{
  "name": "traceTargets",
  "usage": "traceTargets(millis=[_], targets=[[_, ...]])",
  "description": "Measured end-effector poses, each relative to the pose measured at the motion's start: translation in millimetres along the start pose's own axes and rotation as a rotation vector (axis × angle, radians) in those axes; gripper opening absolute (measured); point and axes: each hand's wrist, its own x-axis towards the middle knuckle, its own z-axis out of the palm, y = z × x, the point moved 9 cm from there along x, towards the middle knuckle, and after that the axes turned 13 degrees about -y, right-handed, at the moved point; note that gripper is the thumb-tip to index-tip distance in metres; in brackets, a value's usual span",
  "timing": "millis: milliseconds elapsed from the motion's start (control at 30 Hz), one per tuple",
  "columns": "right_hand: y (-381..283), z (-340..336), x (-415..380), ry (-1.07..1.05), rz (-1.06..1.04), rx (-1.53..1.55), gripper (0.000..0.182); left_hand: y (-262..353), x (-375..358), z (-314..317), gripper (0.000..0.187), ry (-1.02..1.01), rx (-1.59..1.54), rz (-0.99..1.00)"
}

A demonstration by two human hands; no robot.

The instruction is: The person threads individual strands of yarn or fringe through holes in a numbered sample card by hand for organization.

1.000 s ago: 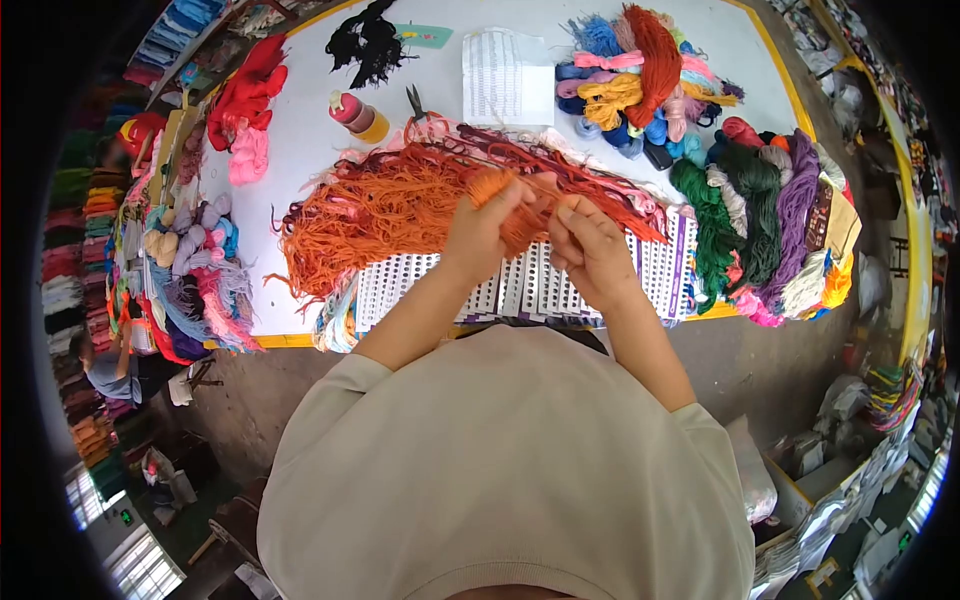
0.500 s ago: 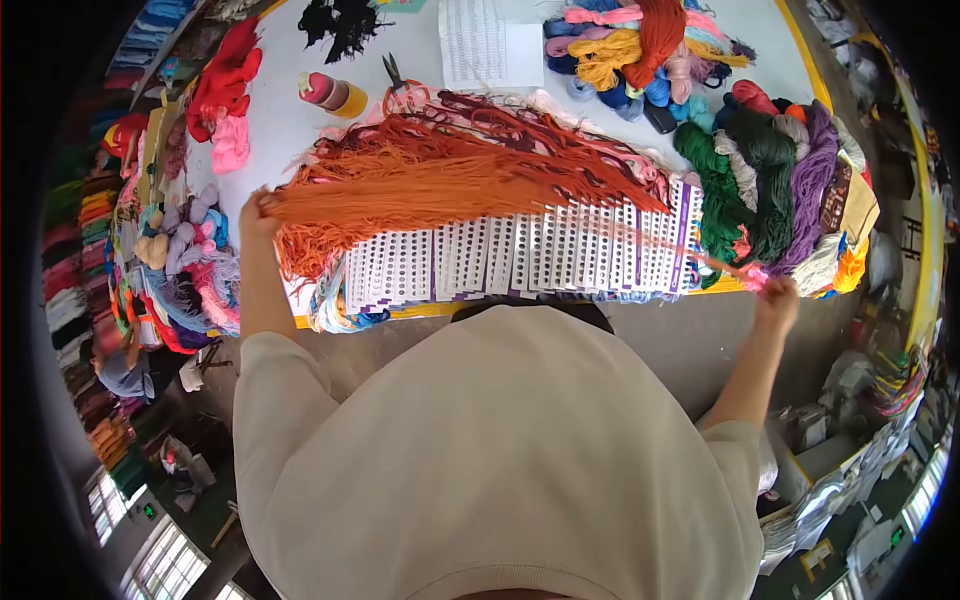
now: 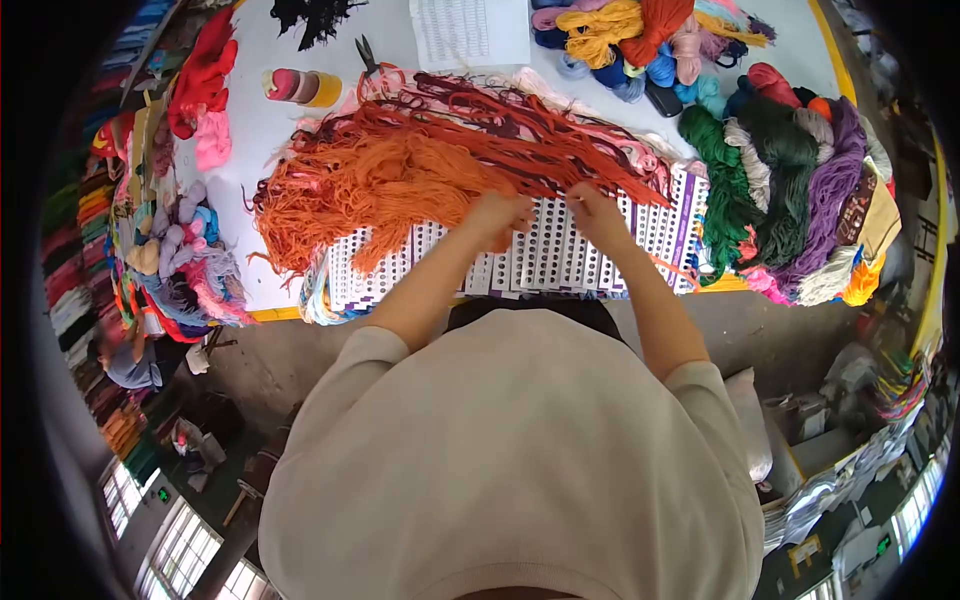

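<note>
Both hands down on the punched cards (image 3: 540, 255) — the row of white perforated cards along the near table edge, landmark for everything below.

Left hand (image 3: 497, 217): fingers curled in, pinched on the near end of the orange yarn bundle (image 3: 385, 185) where it meets the top edge of the cards. Fingers close together, not spread. Knuckles face the camera, so how tight the pinch is cannot be told.

Right hand (image 3: 597, 212): just right of the left hand, a small gap between them. Fingers bent down onto the dark red strands (image 3: 520, 130) crossing the top of the cards; fingertips hidden, looks closed on a few strands but cannot tell for sure.

Orange yarn bundle: lies up and left of the cards, fanned out, loose ends hanging over the cards' left end. Dark red strands lie behind it, running right across the cards' upper edge.

Right of the cards — pile of green and purple skeins (image 3: 780, 180), touching the cards' right end. Beyond the cards, far side of the white table (image 3: 270, 130): scissors (image 3: 366, 55), printed sheet (image 3: 470, 30), mixed skein heap (image 3: 640, 40). Far left of the cards: a pink-yellow spool (image 3: 300, 88) and red yarn (image 3: 205, 70). Left past the cards, pastel yarn bunches (image 3: 185, 250) at the table edge.
</note>
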Motion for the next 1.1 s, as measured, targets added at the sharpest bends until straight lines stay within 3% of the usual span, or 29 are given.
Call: traceTargets(millis=[100,167,267,500,567,600,700,733,800,867,900,933,967,1000,1067,1100], targets=[[-5.6,16.0,14.1,-0.092,0.014,0.011,0.012,-2.9,11.3,14.5,0.026,0.041,0.215,-0.111],[-3.2,17.3,16.5,-0.136,0.050,0.033,0.013,3.5,21.3,18.9,0.022,0.046,0.111,0.080],[14.1,25.5,22.1,-0.206,0.122,0.119,0.015,-2.0,36.5,14.8,0.019,-0.015,0.116,0.123],[22.5,28.5,24.0,-0.281,0.238,0.134,0.022,9.6,23.2,15.2,0.015,-0.004,0.325,-0.027],[27.3,29.8,22.4,-0.272,0.245,0.129,0.025,23.1,22.1,-4.6,0.008,0.064,0.275,0.313],[31.7,31.0,22.4,-0.294,0.276,0.156,0.027,28.5,15.7,-6.6,0.008,0.067,0.282,0.314],[36.4,33.1,20.8,-0.305,0.287,0.165,0.029,15.0,4.5,4.3,0.013,-0.111,-0.312,0.246],[34.3,31.6,21.0,-0.289,0.269,0.138,0.030,13.0,3.4,4.4,0.013,-0.109,-0.308,0.243],[34.7,30.4,20.3,-0.279,0.286,0.145,0.029,11.7,-0.2,45.7,0.016,-0.520,-0.566,0.150],[30.1,28.9,16.2,-0.317,0.278,0.312,0.031,17.3,3.3,55.6,0.022,-0.452,-0.533,0.172],[29.0,25.1,15.9,-0.317,0.280,0.309,0.031,10.3,1.7,55.0,0.023,-0.314,-0.174,0.005],[25.5,28.1,15.4,-0.358,0.262,0.520,0.031,2.6,-0.1,46.9,0.025,-0.165,0.182,-0.157],[20.9,32.8,14.6,-0.399,0.242,0.732,0.032,7.6,11.6,49.4,0.029,-0.151,0.335,0.010],[24.4,36.7,14.4,-0.403,0.241,0.729,0.032,2.9,12.9,47.1,0.029,-0.148,0.331,0.012],[33.0,36.3,17.5,-0.337,0.201,0.486,0.032,39.7,2.2,39.0,0.026,0.186,0.977,0.365],[33.5,38.6,17.8,-0.338,0.198,0.484,0.032,24.4,16.9,10.5,0.023,0.184,0.860,0.230]])
